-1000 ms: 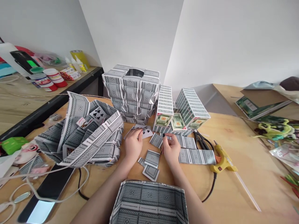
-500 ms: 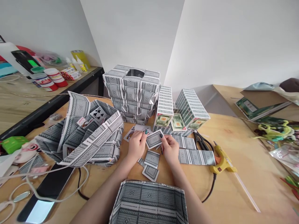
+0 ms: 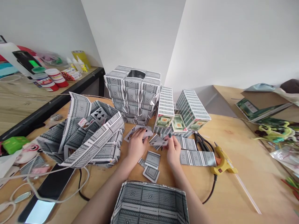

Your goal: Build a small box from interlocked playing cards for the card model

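Observation:
My left hand (image 3: 137,144) reaches over a few face-up playing cards (image 3: 130,133), fingers stretched out and resting on them. My right hand (image 3: 173,151) is closed, thumb and finger pinching a small playing card (image 3: 164,142) that is partly hidden and blurred. Just left of it, a grey-backed card (image 3: 156,141) lies tilted between my hands. Below, loose card pieces (image 3: 152,159) lie back up on the table. Joined strips of cards (image 3: 197,157) stretch to the right. Closest to me stands an open box made of cards (image 3: 149,196).
Behind stand a card-built block (image 3: 133,93) and stacked card packs (image 3: 164,102). A collapsed card structure (image 3: 93,140) sits left. On the right are black-handled scissors (image 3: 202,143) and a yellow glue gun (image 3: 221,163) with its cord. A phone (image 3: 46,193) and white cable lie front left.
My left hand has left the grey-backed card and moved onto the face-up cards, its fingers opening out. My right hand has shifted slightly right. The card between them has dropped lower and turned.

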Demonstrator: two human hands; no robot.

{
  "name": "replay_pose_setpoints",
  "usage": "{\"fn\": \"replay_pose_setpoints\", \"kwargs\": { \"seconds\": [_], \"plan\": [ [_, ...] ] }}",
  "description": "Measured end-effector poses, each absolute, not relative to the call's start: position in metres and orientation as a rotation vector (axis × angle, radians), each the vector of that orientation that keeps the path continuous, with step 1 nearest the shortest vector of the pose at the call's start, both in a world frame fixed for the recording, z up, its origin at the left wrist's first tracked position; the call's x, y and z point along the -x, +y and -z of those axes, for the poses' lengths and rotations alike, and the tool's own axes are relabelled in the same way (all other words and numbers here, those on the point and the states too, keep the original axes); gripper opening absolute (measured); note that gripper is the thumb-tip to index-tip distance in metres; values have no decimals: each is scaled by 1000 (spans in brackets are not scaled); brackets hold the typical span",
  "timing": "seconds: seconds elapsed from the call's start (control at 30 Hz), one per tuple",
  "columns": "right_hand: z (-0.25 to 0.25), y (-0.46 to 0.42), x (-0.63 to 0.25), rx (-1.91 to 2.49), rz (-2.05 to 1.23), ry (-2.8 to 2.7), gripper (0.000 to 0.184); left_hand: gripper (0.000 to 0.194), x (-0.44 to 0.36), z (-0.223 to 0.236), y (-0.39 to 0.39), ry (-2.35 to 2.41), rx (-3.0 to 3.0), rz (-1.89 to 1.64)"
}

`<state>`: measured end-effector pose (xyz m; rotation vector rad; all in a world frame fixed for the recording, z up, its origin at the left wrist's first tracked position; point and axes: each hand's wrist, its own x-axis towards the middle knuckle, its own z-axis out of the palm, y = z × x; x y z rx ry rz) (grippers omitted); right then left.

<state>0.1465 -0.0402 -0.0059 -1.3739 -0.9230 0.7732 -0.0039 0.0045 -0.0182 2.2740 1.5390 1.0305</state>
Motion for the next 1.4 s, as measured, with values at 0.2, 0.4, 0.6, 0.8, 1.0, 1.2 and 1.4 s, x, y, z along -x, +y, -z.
{"fn": "replay_pose_setpoints", "kwargs": {
  "seconds": [0.2, 0.4, 0.6, 0.8, 1.0, 1.2, 1.4],
  "plan": [
    [12, -37, -148, 1471, -748, -1040, 25, 25, 2, 14, 4, 1613, -2211, -1076],
    [16, -35, -147, 1485, -708, -1024, 29, 23, 7, 10, 3, 1692, -2261, -1075],
    [16, -36, -147, 1536, -679, -1066, 24, 22, 8, 10, 1, 1705, -2405, -932],
    [16, -35, -146, 1558, -653, -1041, 26, 22, 6, 7, -2, 1686, -2482, -889],
    [14, -36, -147, 1587, -629, -1047, 25, 20, 6, 10, -2, 1694, -2481, -934],
    [13, -36, -147, 1599, -630, -1070, 24, 19, 6, 12, -2, 1676, -2432, -1047],
    [14, -35, -146, 1598, -644, -1067, 28, 17, 7, 10, -2, 1684, -2287, -1237]
  ]
}}
